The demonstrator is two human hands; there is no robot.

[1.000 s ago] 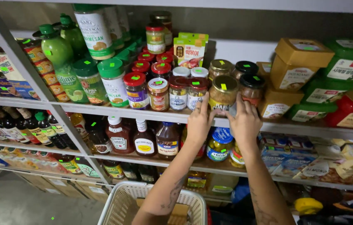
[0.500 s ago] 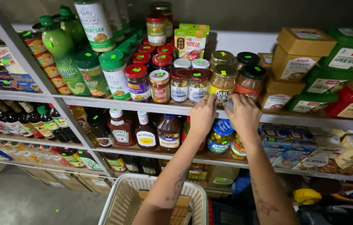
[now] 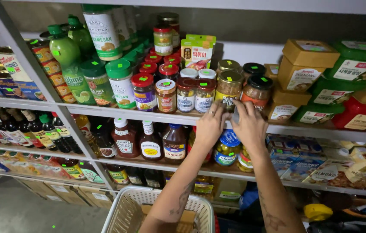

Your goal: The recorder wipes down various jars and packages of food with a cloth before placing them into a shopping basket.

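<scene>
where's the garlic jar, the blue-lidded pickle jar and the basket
garlic jar (image 3: 228, 88), head view, on its glass side under the gold lid
blue-lidded pickle jar (image 3: 226, 149), head view, on its glass front
basket (image 3: 126, 211), head view, on its left woven wall

Jars (image 3: 228, 88) stood packed edge to edge along the shelf (image 3: 148, 115), leaving you no gap between them. Open room lay only near you, above the basket (image 3: 124, 211).

Bare, sleeveless forearms bear dark tattoos; the left hand (image 3: 211, 126) wears a ring.
</scene>
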